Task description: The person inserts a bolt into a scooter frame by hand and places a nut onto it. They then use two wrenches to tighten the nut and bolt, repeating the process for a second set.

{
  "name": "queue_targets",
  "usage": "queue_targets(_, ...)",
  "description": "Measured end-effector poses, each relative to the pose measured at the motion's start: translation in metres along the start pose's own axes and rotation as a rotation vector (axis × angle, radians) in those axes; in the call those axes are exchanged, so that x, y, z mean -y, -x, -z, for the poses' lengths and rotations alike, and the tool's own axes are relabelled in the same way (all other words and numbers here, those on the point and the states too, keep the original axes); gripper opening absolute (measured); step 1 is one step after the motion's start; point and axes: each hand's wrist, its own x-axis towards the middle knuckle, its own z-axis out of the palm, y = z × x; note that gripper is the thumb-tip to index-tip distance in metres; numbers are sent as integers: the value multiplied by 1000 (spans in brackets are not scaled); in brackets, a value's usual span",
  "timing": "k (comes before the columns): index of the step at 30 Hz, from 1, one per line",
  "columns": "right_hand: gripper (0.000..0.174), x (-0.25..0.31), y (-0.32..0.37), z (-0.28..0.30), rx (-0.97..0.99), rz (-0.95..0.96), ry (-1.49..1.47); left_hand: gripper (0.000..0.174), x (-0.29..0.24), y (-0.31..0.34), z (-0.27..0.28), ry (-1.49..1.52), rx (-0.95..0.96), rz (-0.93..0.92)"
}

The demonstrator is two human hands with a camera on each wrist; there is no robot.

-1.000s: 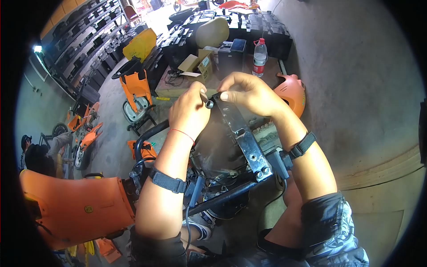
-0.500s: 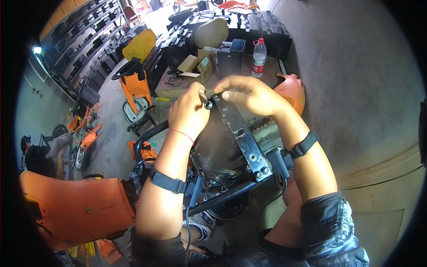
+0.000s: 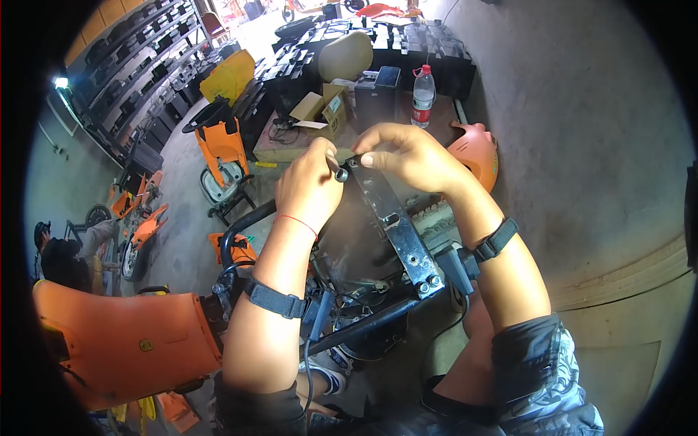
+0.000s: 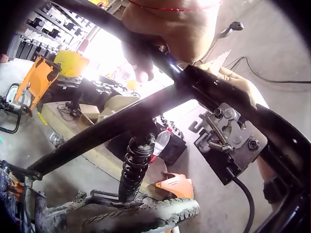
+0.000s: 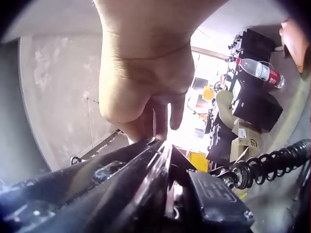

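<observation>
My left hand (image 3: 313,182) grips a metal socket wrench (image 3: 339,173), its round hollow end pointing down toward me. In the left wrist view the wrench's bent end (image 4: 235,26) sticks out past the hand. My right hand (image 3: 411,158) pinches the far end of a black metal bar (image 3: 396,225) on a vehicle frame, thumb on top and fingers curved over the edge. A bolt (image 3: 353,163) shows close to the thumb tip. At the near end of the bar are two more bolts (image 3: 434,280). A spring latch (image 4: 228,131) sits under the bar in the left wrist view.
The frame's black tube (image 3: 371,325) runs below both forearms. An orange body panel (image 3: 131,341) lies at left. Behind the hands are a low platform with an open carton (image 3: 320,112) and a water bottle (image 3: 423,98). A shock absorber (image 4: 134,165) stands above a tyre (image 4: 160,213).
The right fingertips lifted a little half a second ago and have come back down at the bar's end. The wrench's end has dipped slightly. Both arms stay nearly in place.
</observation>
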Motion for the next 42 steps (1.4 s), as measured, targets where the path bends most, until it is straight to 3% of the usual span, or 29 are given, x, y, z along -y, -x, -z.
queue_targets(4,24,-1,1,-4,-5,68,-49,26,2,-2,-3,0,6,18)
queue_targets(7,22,-1,1,-6,-87,-50,29,26,0,0,0,-2,8,7)
queue_targets(13,23,-1,-2,-3,-16,52,-7,26,0,0,0,0,-3,3)
queue_targets(15,19,1,0,-7,-61,36,-116,26,0,0,0,-2,-4,0)
queue_targets(19,17,0,0,-6,-48,-53,-60,26,3,0,-2,24,-18,-16)
queue_targets(28,17,0,-2,-7,-23,88,51,25,3,-1,-3,7,-35,-21)
queue_targets(30,15,-2,-2,-13,-107,83,-148,25,2,-1,-2,11,-26,-20)
queue_targets(33,13,-1,0,-4,-89,-41,14,25,2,0,-1,19,-20,-21)
queue_targets(37,12,-2,-1,-2,-76,84,-48,25,2,-1,-1,26,-21,-24)
queue_targets(42,13,2,0,0,-26,47,-28,25,3,-2,-3,21,-26,-15)
